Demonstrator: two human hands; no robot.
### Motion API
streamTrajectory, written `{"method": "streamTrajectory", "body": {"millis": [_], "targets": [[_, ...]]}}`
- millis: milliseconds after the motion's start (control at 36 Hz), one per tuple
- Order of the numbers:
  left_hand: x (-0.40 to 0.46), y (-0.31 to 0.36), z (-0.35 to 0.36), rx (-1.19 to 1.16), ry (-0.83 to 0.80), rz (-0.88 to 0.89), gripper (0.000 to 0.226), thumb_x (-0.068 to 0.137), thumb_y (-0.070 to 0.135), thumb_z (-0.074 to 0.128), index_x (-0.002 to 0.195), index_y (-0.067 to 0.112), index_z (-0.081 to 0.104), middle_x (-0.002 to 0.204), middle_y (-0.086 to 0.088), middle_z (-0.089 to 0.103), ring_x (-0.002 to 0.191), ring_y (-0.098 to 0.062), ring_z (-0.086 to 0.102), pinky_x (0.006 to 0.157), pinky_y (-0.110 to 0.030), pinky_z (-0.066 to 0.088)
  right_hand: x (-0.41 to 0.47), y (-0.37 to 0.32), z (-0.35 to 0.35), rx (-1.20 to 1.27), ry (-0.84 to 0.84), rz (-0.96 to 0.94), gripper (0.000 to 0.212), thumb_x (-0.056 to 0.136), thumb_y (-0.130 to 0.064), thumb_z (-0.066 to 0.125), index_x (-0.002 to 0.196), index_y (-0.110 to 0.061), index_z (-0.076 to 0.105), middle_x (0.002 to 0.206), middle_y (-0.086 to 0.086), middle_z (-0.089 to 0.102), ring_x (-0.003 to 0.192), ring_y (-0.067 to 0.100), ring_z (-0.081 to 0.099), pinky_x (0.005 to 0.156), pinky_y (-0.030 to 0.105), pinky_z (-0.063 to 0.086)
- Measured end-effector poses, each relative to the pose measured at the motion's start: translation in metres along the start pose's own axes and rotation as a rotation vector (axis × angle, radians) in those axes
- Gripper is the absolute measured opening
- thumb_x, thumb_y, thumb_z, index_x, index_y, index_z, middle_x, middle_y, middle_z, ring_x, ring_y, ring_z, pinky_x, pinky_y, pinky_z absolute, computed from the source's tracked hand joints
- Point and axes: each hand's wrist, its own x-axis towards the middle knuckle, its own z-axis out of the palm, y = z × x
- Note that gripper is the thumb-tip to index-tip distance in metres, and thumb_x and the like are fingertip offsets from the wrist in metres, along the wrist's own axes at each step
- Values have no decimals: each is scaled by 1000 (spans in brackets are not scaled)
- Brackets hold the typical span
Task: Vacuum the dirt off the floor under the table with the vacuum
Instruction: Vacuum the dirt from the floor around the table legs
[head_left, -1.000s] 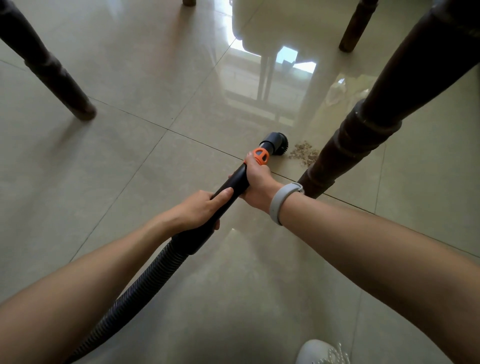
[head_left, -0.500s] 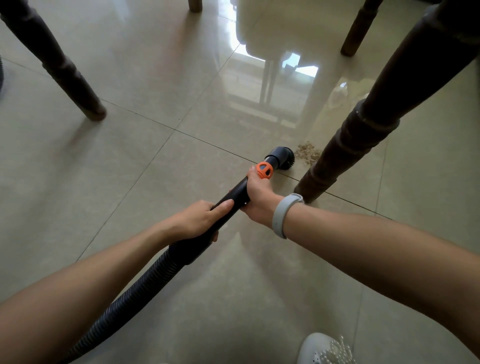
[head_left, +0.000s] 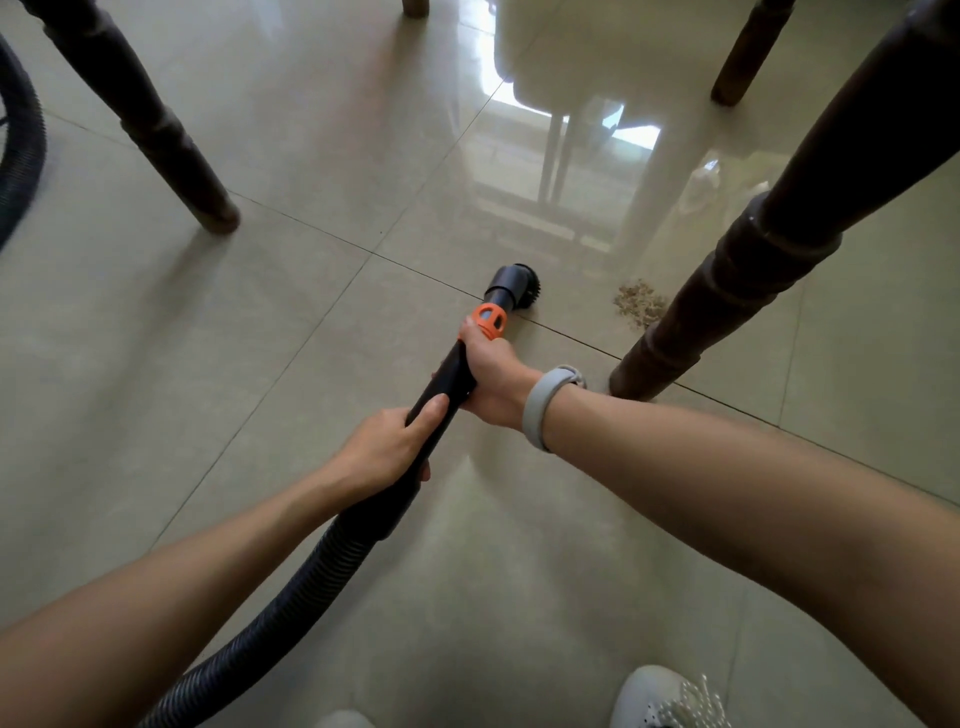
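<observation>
A black vacuum wand (head_left: 447, 379) with an orange collar (head_left: 490, 320) ends in a round brush nozzle (head_left: 514, 288) resting on the tiled floor. My right hand (head_left: 493, 374) grips the wand just below the orange collar. My left hand (head_left: 384, 452) grips the wand lower down, where it joins the ribbed black hose (head_left: 291, 587). A small pile of brown dirt (head_left: 636, 304) lies on the floor to the right of the nozzle, apart from it, right beside a dark table leg (head_left: 727, 291).
Another dark table leg (head_left: 171, 156) stands at the upper left, and a third leg (head_left: 737, 67) at the far upper right. A loop of hose (head_left: 21, 150) curves at the left edge. My white shoe (head_left: 665, 696) is at the bottom right.
The nozzle has drawn back to the left, away from the dirt pile it was nearly touching. Both hands kept their grip on the wand.
</observation>
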Motion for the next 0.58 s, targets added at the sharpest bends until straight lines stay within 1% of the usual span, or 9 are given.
{"method": "streamTrajectory", "body": {"millis": [56, 139, 222, 278, 333, 389, 444, 500, 583], "targets": [[-5, -8, -9, -16, 19, -22, 57, 97, 53, 32, 70, 11, 58, 59, -6, 68, 50, -13, 63, 54, -23, 44, -3, 2, 12, -13, -34, 29, 33, 97, -41, 45, 113, -14, 36, 111, 12, 53, 114, 32, 57, 92, 45, 49], [-12, -16, -20, -44, 20, -35, 57, 97, 53, 32, 71, 9, 57, 63, -10, 69, 57, -21, 66, 61, -29, 49, -7, 3, 24, -27, -67, 58, 32, 97, -39, 46, 115, -13, 36, 104, 10, 53, 104, 29, 56, 88, 44, 49], [-17, -19, -27, -58, -11, -52, 57, 97, 53, 33, 71, 8, 56, 61, -10, 69, 58, -23, 65, 67, -33, 51, -11, 7, 29, -23, -72, 72, 36, 97, -40, 47, 121, -14, 38, 109, 10, 53, 100, 28, 55, 83, 42, 49], [-18, -18, -28, -53, -40, -51, 55, 98, 52, 33, 70, 9, 54, 59, -9, 68, 55, -21, 64, 64, -32, 50, -12, 10, 27, -5, -50, 75, 40, 97, -41, 47, 125, -15, 38, 114, 10, 53, 101, 28, 55, 82, 41, 49], [-19, -16, -26, -38, -78, -41, 54, 98, 50, 33, 70, 9, 54, 58, -7, 67, 54, -20, 63, 61, -29, 49, -12, 14, 20, 12, -19, 77, 43, 97, -42, 46, 128, -14, 37, 117, 11, 54, 104, 29, 56, 83, 42, 50], [-18, -13, -22, -13, -121, -24, 53, 99, 49, 33, 69, 9, 55, 57, -5, 66, 53, -17, 62, 58, -23, 48, -13, 18, 12, 26, 23, 79, 47, 96, -42, 46, 130, -12, 35, 120, 13, 54, 109, 32, 57, 83, 44, 51], [-14, -7, -18, 29, -162, -5, 54, 98, 50, 33, 70, 10, 56, 57, -4, 66, 51, -13, 62, 54, -18, 47, -13, 19, 0, 31, 76, 62, 47, 97, -42, 45, 132, -13, 35, 120, 12, 52, 110, 32, 55, 80, 43, 51], [-8, 0, -13, 79, -194, 22, 56, 98, 53, 32, 71, 11, 58, 57, -2, 67, 50, -12, 61, 55, -18, 47, -13, 17, -13, 46, 120, 47, 48, 97, -43, 44, 133, -13, 35, 118, 10, 50, 110, 31, 52, 80, 43, 50], [7, 12, -7, 121, -222, 55, 60, 96, 57, 32, 74, 10, 61, 60, -3, 68, 52, -14, 63, 62, -24, 49, -12, 7, -29, 70, 171, 18, 52, 97, -44, 45, 137, -13, 35, 127, 12, 49, 118, 34, 50, 87, 46, 51]]}}
